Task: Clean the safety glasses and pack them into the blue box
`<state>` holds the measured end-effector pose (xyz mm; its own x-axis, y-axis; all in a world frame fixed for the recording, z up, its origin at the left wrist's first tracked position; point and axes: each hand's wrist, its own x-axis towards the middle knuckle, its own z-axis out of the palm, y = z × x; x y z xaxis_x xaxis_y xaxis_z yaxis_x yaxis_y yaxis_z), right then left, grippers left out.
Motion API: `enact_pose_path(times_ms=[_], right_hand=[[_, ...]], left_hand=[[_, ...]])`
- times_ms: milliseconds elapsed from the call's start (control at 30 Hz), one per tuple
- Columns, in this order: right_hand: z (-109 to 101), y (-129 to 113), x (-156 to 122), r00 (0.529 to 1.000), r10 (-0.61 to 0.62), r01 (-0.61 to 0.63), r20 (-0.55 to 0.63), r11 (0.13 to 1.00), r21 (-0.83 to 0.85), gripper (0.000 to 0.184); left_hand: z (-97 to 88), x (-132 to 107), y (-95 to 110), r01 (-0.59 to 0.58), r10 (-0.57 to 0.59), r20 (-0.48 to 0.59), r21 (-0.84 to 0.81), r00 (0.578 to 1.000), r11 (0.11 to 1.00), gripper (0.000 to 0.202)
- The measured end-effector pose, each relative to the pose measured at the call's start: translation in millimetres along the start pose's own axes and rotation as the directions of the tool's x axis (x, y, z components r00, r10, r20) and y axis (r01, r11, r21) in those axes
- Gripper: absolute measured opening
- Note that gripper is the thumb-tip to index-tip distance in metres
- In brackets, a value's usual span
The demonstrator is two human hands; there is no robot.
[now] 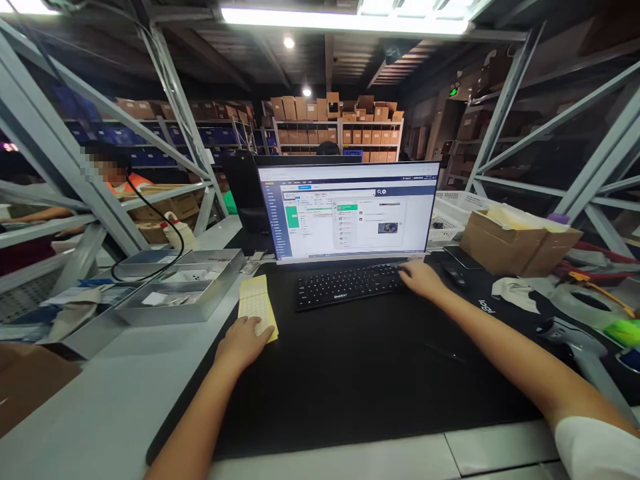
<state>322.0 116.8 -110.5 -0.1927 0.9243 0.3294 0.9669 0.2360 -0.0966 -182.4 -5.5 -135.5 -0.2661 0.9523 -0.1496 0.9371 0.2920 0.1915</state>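
Observation:
My left hand (245, 341) lies with its fingers spread over the lower end of a pad of yellow printed sheets (254, 297), on the left part of the black desk mat (350, 373). At the right end of the black keyboard (345, 285), my right hand (421, 277) reaches over the keys with its fingers partly extended; whether they press a key cannot be made out. Behind the keyboard stands a lit monitor (320, 233) with several overlapping windows. A black mouse (455, 277) sits just right of my right hand.
Left of the mat are grey trays (220, 300) with small items. A handheld scanner (575, 340), a tape roll (575, 303) and an open cardboard box (500, 243) stand to the right. Metal rack posts (65, 127) flank the desk. A person (117, 170) is beyond the left rack.

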Motion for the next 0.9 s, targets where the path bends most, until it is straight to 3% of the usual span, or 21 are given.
enact_pose_path(times_ms=[133, 267, 367, 433, 567, 900], right_hand=[[12.7, 83.6, -9.3, 0.956, 0.287, -0.294, -0.063, 0.936, -0.192, 0.048], [35.3, 124.2, -25.7, 0.922, 0.353, -0.378, -0.157, 0.909, -0.174, 0.052], [45.4, 129.7, -32.7, 0.847, 0.452, -0.495, -0.279, 0.863, -0.103, 0.056], [47.0, 130.9, -33.1, 0.812, 0.521, -0.549, -0.265, 0.835, -0.041, 0.060], [46.3, 135.8, -30.3, 0.812, 0.561, -0.567, -0.160, 0.824, 0.012, 0.064], [46.8, 139.0, -28.6, 0.812, 0.571, -0.575, -0.120, 0.818, -0.003, 0.057]], left_hand=[[-1.2, -3.2, 3.2, -0.001, 0.001, -0.002, 0.018, 1.000, 1.000, 0.077], [0.1, -2.7, 2.8, 0.014, -0.014, -0.003, 0.028, 1.000, 1.000, 0.078], [4.6, 0.8, -0.6, 0.003, -0.003, -0.031, 0.000, 1.000, 1.000, 0.078], [8.2, 4.0, -3.8, -0.012, 0.011, -0.060, -0.015, 0.998, 1.000, 0.079], [13.5, 9.3, -9.3, -0.026, 0.026, -0.072, -0.009, 0.997, 1.000, 0.081], [12.6, 9.7, -10.0, -0.033, 0.032, -0.060, -0.020, 0.998, 0.999, 0.087]])
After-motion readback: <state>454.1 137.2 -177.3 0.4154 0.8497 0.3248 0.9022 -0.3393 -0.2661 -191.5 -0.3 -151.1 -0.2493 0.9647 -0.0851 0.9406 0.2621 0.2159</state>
